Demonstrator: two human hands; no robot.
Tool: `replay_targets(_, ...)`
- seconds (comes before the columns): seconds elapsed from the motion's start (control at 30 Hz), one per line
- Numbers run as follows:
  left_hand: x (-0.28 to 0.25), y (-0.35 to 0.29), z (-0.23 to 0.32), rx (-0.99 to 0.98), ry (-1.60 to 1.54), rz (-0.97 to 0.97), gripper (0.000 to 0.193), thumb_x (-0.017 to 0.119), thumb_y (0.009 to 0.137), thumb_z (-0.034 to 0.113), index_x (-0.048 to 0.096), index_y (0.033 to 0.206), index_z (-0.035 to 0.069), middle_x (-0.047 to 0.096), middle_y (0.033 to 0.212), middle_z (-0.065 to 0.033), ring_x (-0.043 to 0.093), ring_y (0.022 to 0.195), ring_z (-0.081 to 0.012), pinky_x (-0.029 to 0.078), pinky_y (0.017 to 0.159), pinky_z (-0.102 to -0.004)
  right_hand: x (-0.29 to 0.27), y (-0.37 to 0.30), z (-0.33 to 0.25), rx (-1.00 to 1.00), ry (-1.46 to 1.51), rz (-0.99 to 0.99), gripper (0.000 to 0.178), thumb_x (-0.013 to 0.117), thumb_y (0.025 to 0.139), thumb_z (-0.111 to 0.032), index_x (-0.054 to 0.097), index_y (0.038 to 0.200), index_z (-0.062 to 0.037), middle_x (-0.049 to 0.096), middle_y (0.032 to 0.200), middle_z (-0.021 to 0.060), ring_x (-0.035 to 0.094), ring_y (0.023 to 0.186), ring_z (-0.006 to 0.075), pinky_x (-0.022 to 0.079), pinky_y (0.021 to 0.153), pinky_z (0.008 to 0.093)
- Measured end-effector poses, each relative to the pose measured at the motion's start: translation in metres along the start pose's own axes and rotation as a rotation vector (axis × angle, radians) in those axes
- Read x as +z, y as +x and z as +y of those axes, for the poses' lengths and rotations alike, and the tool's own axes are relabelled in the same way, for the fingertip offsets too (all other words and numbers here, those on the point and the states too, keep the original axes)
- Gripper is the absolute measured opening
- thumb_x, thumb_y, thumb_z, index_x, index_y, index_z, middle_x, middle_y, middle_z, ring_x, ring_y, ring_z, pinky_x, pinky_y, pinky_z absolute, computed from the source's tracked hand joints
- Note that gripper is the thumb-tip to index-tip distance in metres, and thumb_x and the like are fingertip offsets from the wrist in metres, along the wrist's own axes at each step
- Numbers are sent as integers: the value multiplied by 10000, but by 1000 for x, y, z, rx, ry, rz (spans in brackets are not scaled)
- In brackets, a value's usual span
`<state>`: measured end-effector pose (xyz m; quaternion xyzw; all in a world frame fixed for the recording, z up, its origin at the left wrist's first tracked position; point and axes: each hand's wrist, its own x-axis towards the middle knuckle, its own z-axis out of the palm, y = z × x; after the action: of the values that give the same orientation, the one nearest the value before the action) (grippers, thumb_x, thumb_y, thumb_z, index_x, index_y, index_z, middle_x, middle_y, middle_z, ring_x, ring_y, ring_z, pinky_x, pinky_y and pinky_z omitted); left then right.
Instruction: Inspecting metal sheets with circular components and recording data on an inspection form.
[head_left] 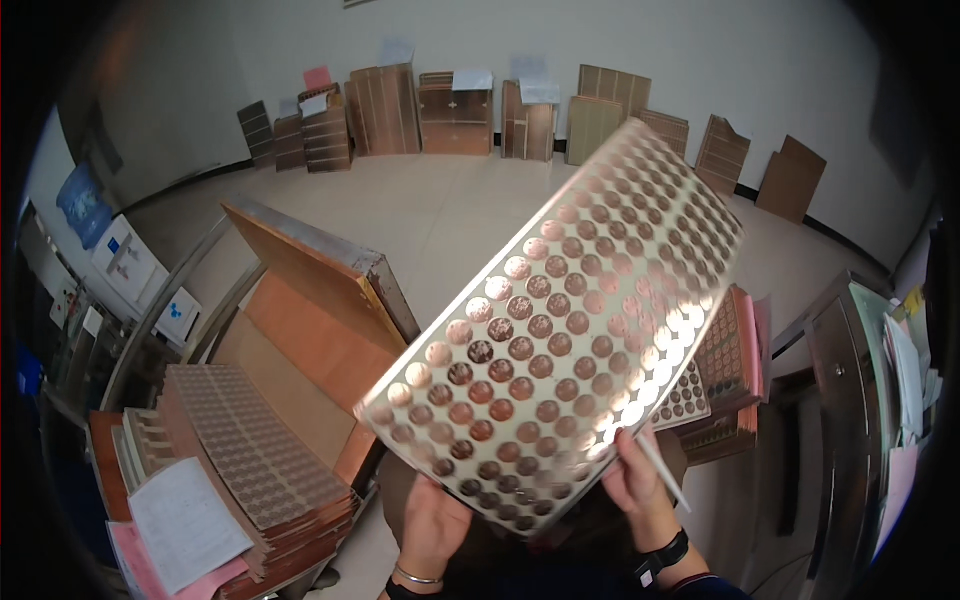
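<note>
A large pale circuit board panel [560, 330] with rows of round copper discs is tilted up in front of me, bright glare along its right side. My left hand [437, 525] is closed on its lower left edge, the fingertips hidden behind it. My right hand [638, 478] grips its lower right edge, thumb on the near side. A slim white pen-like stick [664, 470] also sticks out of my right hand. To the right, partly behind the panel, stands a stack of similar copper-dotted panels [728, 345] with pink sheets.
At left, a rack with an orange-brown backboard [310, 320] holds a pile of patterned panels [255, 440]. A white paper [190, 525] lies on that pile. Several board stacks [380, 110] lean along the far wall. A water dispenser [135, 270] stands left, a dark metal cabinet [840, 370] right.
</note>
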<state>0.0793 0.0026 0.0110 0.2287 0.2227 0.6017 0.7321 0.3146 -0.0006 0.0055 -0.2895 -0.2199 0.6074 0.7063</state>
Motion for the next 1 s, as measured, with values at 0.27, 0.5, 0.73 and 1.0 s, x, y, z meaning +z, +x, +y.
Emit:
replay_targets(0.27, -18, 12, 14, 11, 29, 184, 358, 512, 921, 93, 444, 1270, 55, 561, 1185, -77, 551, 1069, -198, 438, 931, -359, -56, 17, -61, -246, 83, 161, 316, 489, 937, -166, 468, 1205, 0, 492, 1297, 151, 502, 1177, 264, 423, 987, 432)
replay_targets(0.5, -63, 3, 43, 71, 218, 449, 199, 514, 936, 144, 538, 1124, 84, 546, 827, 2, 503, 629, -70, 384, 394, -187, -104, -6, -134, -437, -69, 208, 444, 456, 952, -206, 380, 1320, 31, 473, 1327, 141, 487, 1193, 257, 373, 1027, 393)
replay_targets(0.73, -76, 2, 64, 108, 566, 592, 209, 493, 950, 167, 559, 1104, 43, 510, 767, 19, 472, 581, -52, 357, 359, -166, -93, -25, -156, -293, -753, 234, 430, 508, 925, -284, 542, 1176, 63, 613, 1089, 125, 581, 996, 171, 444, 880, 286)
replay_targets(1.0, -93, 1, 66, 105, 694, 666, 178, 498, 949, 189, 560, 1050, 56, 489, 736, 35, 413, 433, -30, 299, 303, -158, -69, -22, -142, -232, -917, 199, 385, 508, 933, -267, 574, 1133, 55, 628, 1037, 99, 574, 950, 141, 436, 850, 268)
